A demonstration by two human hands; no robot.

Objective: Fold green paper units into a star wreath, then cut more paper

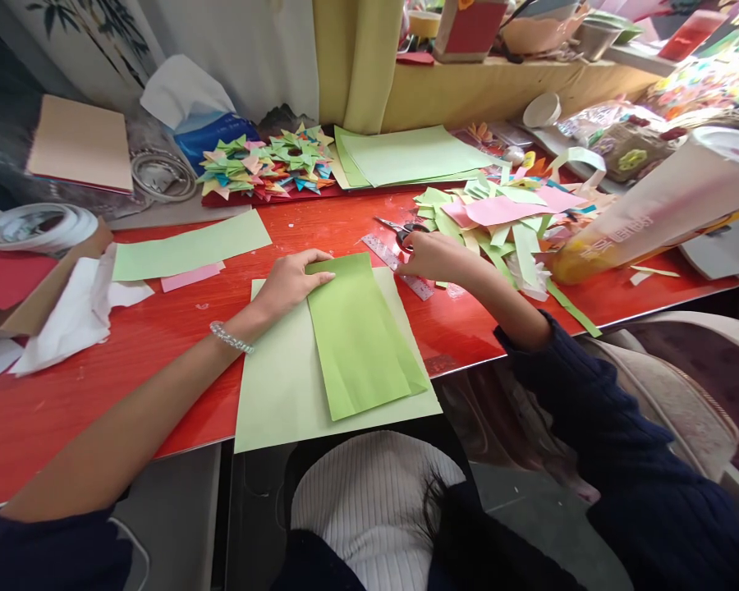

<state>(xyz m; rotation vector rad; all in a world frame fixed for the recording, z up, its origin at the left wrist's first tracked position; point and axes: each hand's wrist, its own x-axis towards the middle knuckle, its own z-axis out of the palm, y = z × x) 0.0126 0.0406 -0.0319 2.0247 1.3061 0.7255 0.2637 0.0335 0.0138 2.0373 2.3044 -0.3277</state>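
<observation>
A folded bright green sheet of paper (pixel 363 336) lies on a larger pale green sheet (pixel 277 386) at the table's front edge. My left hand (pixel 286 283) rests on its upper left corner, thumb and forefinger stretched out and apart. Beyond the paper's upper right, my right hand (pixel 437 258) is closed at the black handles of a pair of scissors (pixel 400 230), partly covering them. The scissors' blades point away to the left. A clear pinkish ruler (pixel 415 286) lies under the right fingertips, partly hidden.
Paper scraps (pixel 517 213) heap up at the right beside a tall plastic cup (pixel 640 213). Folded paper stars (pixel 271 164) and green sheets (pixel 406 156) line the back. A pale green strip (pixel 190 246) lies left, near a cardboard box (pixel 49 279).
</observation>
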